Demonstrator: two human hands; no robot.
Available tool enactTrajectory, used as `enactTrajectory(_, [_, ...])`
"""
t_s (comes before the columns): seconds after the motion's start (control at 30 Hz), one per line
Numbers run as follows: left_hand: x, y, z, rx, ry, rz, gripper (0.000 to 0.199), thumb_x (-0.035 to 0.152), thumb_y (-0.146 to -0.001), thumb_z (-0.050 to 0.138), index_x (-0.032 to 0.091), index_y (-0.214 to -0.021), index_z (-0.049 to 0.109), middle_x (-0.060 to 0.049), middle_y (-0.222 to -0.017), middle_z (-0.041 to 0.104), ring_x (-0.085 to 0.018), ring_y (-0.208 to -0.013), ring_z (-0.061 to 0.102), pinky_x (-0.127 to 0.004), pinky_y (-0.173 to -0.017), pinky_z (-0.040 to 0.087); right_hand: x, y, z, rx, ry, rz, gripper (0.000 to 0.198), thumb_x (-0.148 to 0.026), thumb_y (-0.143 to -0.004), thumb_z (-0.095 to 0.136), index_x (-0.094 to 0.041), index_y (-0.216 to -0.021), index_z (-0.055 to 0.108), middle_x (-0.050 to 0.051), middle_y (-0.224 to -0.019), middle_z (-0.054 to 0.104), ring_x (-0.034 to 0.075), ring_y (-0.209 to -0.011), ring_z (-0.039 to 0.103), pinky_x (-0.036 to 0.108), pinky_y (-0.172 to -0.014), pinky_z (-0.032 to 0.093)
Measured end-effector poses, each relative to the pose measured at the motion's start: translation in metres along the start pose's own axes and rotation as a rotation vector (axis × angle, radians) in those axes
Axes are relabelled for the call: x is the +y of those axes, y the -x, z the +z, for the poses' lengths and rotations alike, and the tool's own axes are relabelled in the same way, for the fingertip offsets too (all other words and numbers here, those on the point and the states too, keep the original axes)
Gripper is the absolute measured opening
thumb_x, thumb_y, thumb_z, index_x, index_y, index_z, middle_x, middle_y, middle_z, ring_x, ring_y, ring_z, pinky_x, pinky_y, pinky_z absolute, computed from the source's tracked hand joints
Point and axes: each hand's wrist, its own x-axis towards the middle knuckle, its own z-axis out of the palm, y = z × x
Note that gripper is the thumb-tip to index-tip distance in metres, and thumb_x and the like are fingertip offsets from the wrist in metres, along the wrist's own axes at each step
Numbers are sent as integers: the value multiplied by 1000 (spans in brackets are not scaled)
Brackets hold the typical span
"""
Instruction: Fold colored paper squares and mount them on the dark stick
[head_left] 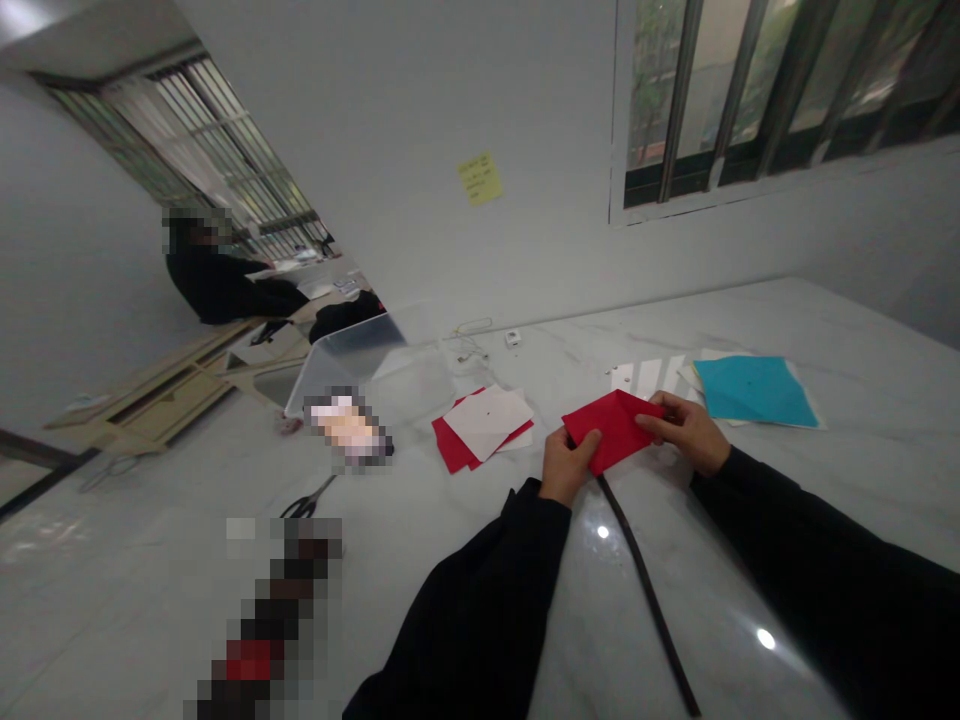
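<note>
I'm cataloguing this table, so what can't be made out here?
Head view: writing on the yellow note, too small.
Head view: underside of the held red paper, facing away.
Head view: some fingers of the left hand, hidden behind that paper.
Head view: whether the dark strip continues beneath the paper.
Head view: lower-left object, pixelated down to the bottom edge.

Right of centre, the held paper (611,432) is plain red; the sleeves (480,580) below it are black. At mid-frame, red sheets (451,448) show under a pale sheet (489,425) with a dark dot. Toward the right edge, the top sheet (754,388) is turquoise blue. The tabletop (420,560) is white, veined faintly grey; the note (480,180), upper centre, is yellow.
</note>
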Motion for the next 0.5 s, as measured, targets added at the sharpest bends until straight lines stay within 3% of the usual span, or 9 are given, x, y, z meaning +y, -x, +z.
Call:
enactTrajectory(0.13, [-1,-1,0,14,-20,6,36,37,-69,78,10,-93,73,-12,-92,75,-23,-78,69,-35,-75,55,0,0,3,-53,-32,-115,35,-46,-68,82,-19,-75,61,2,-84,66,17,-80,60,28,-73,49])
enactTrajectory(0.23, [0,0,0,20,-21,9,35,36,-69,77,10,-92,73,-12,-92,75,-23,-79,69,-35,-75,54,1,1,5,-73,-101,-84,36,-53,-74,75,-18,-79,67,8,-107,67,22,-98,61,32,-79,51])
enactTrajectory(0.3, [1,0,0,15,-10,3,36,37,-68,78,10,-93,73,-12,-92,75,-23,-79,69,-35,-75,55,3,1,5,-62,-155,-9,38,-55,-76,71,-18,-83,69,8,-107,67,21,-93,63,31,-74,52])
enactTrajectory(0.4, [2,1,0,-6,-11,7,38,38,-68,79,10,-93,73,-12,-92,75,-23,-78,69,-34,-75,54,5,1,4,-25,-182,42,39,-47,-69,81,-20,-93,67,3,-93,69,16,-76,63,27,-66,51])
enactTrajectory(0.5, [4,2,0,-43,-24,26,39,40,-69,78,10,-93,73,-12,-90,75,-23,-78,68,-34,-74,54,7,1,4,-84,-193,110,50,-44,-67,83,-22,-108,66,4,-95,70,16,-74,64,29,-65,52])
